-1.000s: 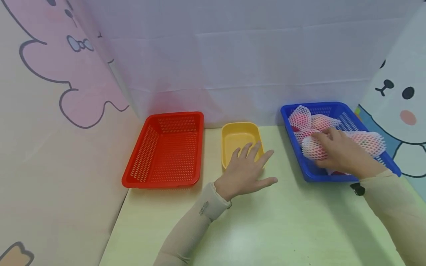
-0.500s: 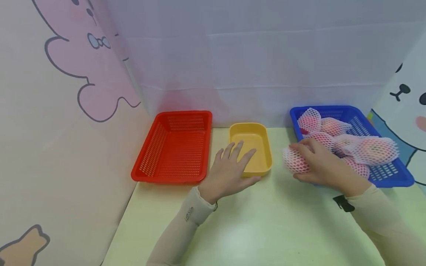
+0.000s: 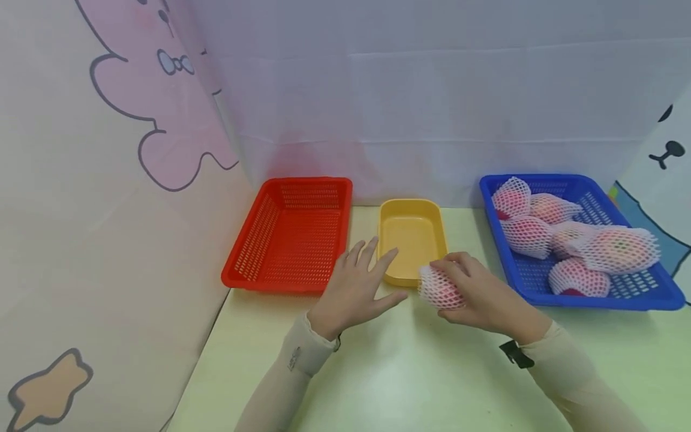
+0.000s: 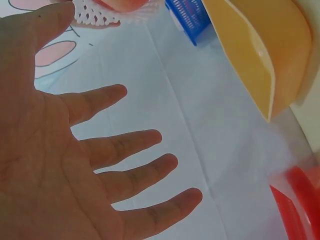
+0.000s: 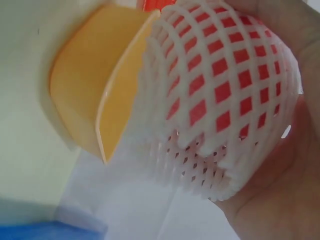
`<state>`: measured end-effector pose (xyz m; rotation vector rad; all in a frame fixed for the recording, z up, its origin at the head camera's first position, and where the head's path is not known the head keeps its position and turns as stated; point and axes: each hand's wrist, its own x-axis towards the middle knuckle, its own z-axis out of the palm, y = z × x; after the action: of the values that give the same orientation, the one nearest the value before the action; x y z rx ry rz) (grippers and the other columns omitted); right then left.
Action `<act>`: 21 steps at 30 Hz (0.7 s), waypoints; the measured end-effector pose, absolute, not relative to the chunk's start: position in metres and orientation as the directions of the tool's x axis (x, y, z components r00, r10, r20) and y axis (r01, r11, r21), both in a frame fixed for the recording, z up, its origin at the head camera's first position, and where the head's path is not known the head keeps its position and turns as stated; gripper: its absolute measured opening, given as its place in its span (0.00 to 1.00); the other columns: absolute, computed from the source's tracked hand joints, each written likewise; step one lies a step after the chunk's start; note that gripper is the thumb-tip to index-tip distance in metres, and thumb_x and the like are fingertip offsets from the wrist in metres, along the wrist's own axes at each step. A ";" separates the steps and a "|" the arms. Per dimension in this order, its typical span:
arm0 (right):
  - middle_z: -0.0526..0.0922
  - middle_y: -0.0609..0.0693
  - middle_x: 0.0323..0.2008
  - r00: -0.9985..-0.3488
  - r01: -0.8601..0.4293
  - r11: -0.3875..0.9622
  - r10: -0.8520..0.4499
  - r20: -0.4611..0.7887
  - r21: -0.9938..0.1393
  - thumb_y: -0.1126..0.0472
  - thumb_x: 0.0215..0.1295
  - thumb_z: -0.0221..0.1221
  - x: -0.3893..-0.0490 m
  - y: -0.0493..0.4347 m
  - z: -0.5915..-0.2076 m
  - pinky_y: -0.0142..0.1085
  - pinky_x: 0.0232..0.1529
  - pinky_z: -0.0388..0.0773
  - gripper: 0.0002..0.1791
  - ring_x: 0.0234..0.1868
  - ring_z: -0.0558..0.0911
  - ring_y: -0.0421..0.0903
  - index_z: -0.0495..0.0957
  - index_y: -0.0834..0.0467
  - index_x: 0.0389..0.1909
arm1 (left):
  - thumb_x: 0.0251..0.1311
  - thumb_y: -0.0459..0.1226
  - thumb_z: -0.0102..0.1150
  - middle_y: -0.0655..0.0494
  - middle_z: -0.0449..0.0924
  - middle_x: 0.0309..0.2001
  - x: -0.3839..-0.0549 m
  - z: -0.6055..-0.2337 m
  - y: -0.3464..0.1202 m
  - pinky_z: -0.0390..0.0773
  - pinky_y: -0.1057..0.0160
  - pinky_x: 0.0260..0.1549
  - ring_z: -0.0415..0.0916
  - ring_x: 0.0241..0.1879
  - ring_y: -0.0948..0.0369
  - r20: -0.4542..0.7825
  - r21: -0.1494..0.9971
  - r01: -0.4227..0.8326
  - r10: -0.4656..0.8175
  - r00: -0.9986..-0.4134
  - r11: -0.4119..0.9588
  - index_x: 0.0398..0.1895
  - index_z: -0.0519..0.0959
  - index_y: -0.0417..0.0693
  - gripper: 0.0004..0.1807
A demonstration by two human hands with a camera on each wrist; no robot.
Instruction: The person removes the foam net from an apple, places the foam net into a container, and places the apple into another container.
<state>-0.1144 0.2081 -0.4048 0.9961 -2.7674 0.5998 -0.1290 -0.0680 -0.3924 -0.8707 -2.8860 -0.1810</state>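
Note:
My right hand (image 3: pixel 483 294) grips a round red fruit (image 3: pixel 439 290) wrapped in a white foam net, in front of the yellow container's right corner. Up close in the right wrist view, the netted fruit (image 5: pixel 225 95) shows red through the mesh, its fingers partly hidden. The left hand (image 3: pixel 353 294) holds nothing; its fingers are spread, over the table at the front left of the yellow container (image 3: pixel 412 282). Palm and spread fingers of that left hand (image 4: pixel 100 155) fill much of the left wrist view, the fruit's net (image 4: pixel 95 14) near the thumb.
A blue basket (image 3: pixel 496 240) at the right contains several fruits (image 3: pixel 526 235) in foam nets. To the left stands a red basket (image 3: pixel 291 240) with slotted walls. A white cloth backdrop (image 3: pixel 432 120) rises behind the pale green table (image 3: pixel 405 372).
My right hand has taken the netted fruit out of the blue basket and carried it left toward the yellow container. The left hand has shifted a little left, fingers still spread.

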 end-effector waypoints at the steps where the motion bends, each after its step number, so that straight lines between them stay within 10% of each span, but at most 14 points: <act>1: 0.71 0.60 0.57 -0.765 -0.644 0.694 -0.585 0.268 -0.323 0.52 0.46 0.79 -0.114 0.205 -0.410 0.49 0.47 0.82 0.47 0.51 0.76 0.55 0.68 0.58 0.67 | 0.64 0.71 0.41 0.44 0.53 0.76 -0.128 -0.394 -0.070 0.60 0.38 0.65 0.53 0.72 0.42 0.145 0.081 0.552 0.538 -0.830 0.830 0.78 0.57 0.64 0.44; 21: 0.69 0.57 0.55 -0.767 -0.630 0.640 -0.601 0.223 -0.440 0.51 0.46 0.79 -0.101 0.167 -0.475 0.48 0.51 0.79 0.45 0.51 0.75 0.50 0.69 0.57 0.65 | 0.63 0.72 0.40 0.44 0.52 0.77 -0.120 -0.404 -0.089 0.59 0.37 0.65 0.52 0.73 0.41 0.061 0.125 0.508 0.504 -0.861 0.852 0.79 0.57 0.63 0.45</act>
<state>-0.1006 0.1670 -0.4748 1.0497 -2.7945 0.7830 -0.1199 -0.0888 -0.4040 -0.8193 -2.9987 -0.2133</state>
